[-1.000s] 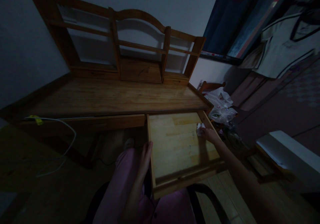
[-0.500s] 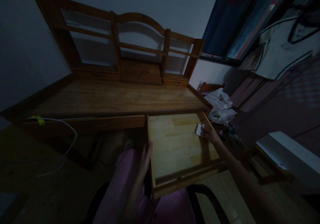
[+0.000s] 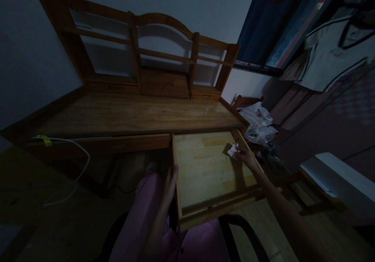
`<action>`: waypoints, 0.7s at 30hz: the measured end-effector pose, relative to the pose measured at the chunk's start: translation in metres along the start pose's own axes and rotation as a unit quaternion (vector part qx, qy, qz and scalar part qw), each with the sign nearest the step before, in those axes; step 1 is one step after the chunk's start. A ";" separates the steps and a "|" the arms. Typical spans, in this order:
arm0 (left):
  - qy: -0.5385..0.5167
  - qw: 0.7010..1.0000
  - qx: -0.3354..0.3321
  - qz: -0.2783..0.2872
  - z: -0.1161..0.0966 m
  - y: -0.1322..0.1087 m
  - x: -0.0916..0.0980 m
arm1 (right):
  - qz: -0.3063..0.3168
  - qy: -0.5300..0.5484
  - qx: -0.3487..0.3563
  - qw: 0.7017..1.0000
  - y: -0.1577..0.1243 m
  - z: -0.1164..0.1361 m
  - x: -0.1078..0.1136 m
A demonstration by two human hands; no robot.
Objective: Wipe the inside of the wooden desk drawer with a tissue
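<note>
A crumpled white tissue [image 3: 233,150] is pinched in the fingers of my right hand [image 3: 246,157]. It is held just over the floor of the pulled-out wooden drawer [image 3: 202,168], near the right side wall, and casts a shadow there. Small dark marks show on the pale drawer floor. My left hand [image 3: 170,184] lies against the outer left wall of the drawer, its fingers stretched out and their tips near the rim. The drawer juts out from under the desk [image 3: 152,111], over my lap.
A wooden shelf unit [image 3: 164,55] stands at the back of the desk. A second drawer front [image 3: 117,143] lies to the left, with a white cable [image 3: 88,156] hanging there. White plastic bags [image 3: 258,121] are at the right, and a black chair armrest [image 3: 243,230] is below the drawer.
My right hand has lifted the tissue slightly; it now looks more crumpled and bunched at the fingertips. My left hand stays at the drawer's left wall.
</note>
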State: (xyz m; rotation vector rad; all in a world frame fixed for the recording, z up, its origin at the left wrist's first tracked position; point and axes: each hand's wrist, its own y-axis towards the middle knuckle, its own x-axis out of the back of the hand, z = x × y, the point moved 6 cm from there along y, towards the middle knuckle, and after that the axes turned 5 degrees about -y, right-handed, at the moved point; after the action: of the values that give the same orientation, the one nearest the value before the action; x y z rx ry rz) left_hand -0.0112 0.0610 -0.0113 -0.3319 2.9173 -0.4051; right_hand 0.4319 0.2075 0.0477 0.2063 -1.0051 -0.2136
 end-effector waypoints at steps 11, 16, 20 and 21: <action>-0.027 1.000 0.000 0.005 0.005 0.003 0.000 | -0.009 0.080 -0.024 0.996 -0.011 0.017 0.005; -0.009 1.000 0.001 -0.008 0.005 0.004 0.001 | -0.012 0.132 -0.046 0.990 -0.028 0.023 -0.002; 0.024 1.000 -0.016 0.011 -0.003 -0.001 -0.001 | -0.024 0.139 -0.064 0.988 -0.038 0.023 -0.013; 0.037 0.999 -0.017 0.011 -0.005 -0.002 -0.002 | -0.023 0.144 -0.066 0.987 -0.039 0.023 -0.017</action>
State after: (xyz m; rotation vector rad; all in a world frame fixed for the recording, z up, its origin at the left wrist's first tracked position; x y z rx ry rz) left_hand -0.0103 0.0607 -0.0063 -0.2943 3.0012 -0.3719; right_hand 0.3999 0.1731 0.0353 0.1357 -0.6971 -0.2825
